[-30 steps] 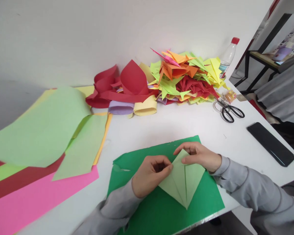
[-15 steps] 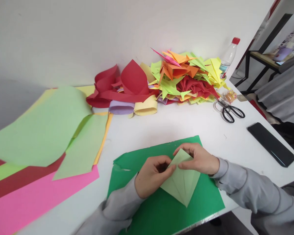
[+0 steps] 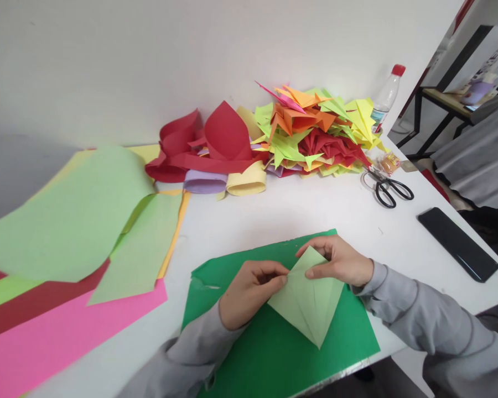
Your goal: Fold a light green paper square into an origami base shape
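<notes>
A light green folded paper (image 3: 309,301), kite-shaped with a centre crease, lies on a dark green sheet (image 3: 265,354) at the table's near edge. My left hand (image 3: 251,293) is curled, and its fingertips pinch the paper's left edge. My right hand (image 3: 340,261) grips the paper's top corner between thumb and fingers. The paper's point faces me. Both forearms wear grey sleeves.
Large light green, pink, red and yellow sheets (image 3: 74,221) spread at the left. Curled red paper (image 3: 216,141) and a pile of folded paper figures (image 3: 315,132) sit at the back by the wall. Scissors (image 3: 385,188), a bottle (image 3: 385,97) and a black phone (image 3: 458,243) lie at the right.
Both hands kept hold of the folded paper and shifted it slightly; its lower point swung a little to the right and the right hand moved up a bit.
</notes>
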Demonstrator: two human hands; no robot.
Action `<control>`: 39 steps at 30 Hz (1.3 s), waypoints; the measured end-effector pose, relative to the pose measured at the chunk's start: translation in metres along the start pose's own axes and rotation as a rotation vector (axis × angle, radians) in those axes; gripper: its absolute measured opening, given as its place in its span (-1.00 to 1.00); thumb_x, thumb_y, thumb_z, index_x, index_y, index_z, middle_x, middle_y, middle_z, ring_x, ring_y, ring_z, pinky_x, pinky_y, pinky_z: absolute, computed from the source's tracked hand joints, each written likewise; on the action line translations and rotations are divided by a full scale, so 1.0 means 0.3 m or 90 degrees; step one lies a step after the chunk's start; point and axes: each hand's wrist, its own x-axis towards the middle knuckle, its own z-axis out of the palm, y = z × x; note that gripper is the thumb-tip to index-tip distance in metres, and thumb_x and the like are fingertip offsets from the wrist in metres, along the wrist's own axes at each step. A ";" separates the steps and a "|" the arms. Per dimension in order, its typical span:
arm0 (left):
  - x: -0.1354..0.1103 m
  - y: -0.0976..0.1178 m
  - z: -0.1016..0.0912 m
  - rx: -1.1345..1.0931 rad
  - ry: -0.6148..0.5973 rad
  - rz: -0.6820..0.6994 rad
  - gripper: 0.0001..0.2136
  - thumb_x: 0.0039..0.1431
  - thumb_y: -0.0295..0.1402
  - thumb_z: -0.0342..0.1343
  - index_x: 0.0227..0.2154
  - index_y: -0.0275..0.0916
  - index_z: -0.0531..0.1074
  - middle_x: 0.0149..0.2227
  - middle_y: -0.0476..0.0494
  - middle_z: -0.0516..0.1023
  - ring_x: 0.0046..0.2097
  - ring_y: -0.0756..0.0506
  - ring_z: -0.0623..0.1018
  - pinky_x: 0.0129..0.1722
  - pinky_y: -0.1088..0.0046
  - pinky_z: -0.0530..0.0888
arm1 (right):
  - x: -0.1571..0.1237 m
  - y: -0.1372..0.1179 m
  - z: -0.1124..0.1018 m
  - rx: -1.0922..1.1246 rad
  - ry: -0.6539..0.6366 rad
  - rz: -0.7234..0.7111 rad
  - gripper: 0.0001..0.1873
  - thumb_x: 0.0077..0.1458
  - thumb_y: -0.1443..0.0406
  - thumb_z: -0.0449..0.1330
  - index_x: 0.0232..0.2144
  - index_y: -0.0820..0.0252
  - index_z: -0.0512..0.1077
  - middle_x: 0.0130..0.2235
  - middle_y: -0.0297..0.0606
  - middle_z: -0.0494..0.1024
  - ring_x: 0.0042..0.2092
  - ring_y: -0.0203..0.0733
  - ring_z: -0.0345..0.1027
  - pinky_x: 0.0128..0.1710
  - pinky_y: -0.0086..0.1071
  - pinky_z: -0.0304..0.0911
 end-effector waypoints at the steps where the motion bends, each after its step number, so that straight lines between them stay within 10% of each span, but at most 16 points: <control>1: 0.001 -0.005 -0.003 -0.006 -0.002 -0.006 -0.85 -0.22 -0.31 0.20 -0.60 -0.31 0.52 -0.60 -0.05 0.48 -0.53 0.00 0.37 -0.51 0.51 0.30 | 0.001 0.003 -0.002 0.000 -0.001 0.004 -0.54 -0.33 0.31 0.43 -0.28 0.30 0.47 -0.40 -0.33 0.54 -0.41 -0.33 0.41 -0.34 -0.42 0.32; 17: 0.002 -0.007 0.006 0.029 -0.018 0.012 -0.71 -0.10 -0.14 0.21 -0.61 -0.31 0.41 -0.62 0.01 0.35 -0.56 0.04 0.30 -0.60 0.56 0.22 | 0.001 -0.001 0.003 0.040 -0.032 0.004 -0.58 -0.24 0.18 0.41 -0.31 0.27 0.45 -0.36 -0.30 0.58 -0.37 -0.33 0.45 -0.27 -0.39 0.33; 27: -0.005 -0.006 0.021 0.162 -0.083 0.059 -0.75 -0.06 -0.22 0.15 -0.56 -0.36 0.51 -0.60 -0.05 0.43 -0.50 -0.03 0.37 -0.56 0.53 0.29 | -0.019 0.015 0.048 -0.192 -0.023 -0.029 -0.75 -0.16 0.29 0.30 -0.35 0.27 0.43 -0.56 -0.44 0.40 -0.56 -0.44 0.17 -0.55 -0.50 0.06; 39: -0.002 0.009 -0.016 -0.082 -0.028 -0.061 -0.72 -0.22 -0.22 0.33 -0.43 -0.30 0.58 -0.49 -0.11 0.58 -0.47 -0.09 0.51 -0.50 0.45 0.43 | -0.007 -0.017 -0.018 -0.109 0.014 -0.024 -0.66 -0.21 0.23 0.36 -0.34 0.28 0.49 -0.52 -0.34 0.52 -0.55 -0.41 0.25 -0.55 -0.50 0.11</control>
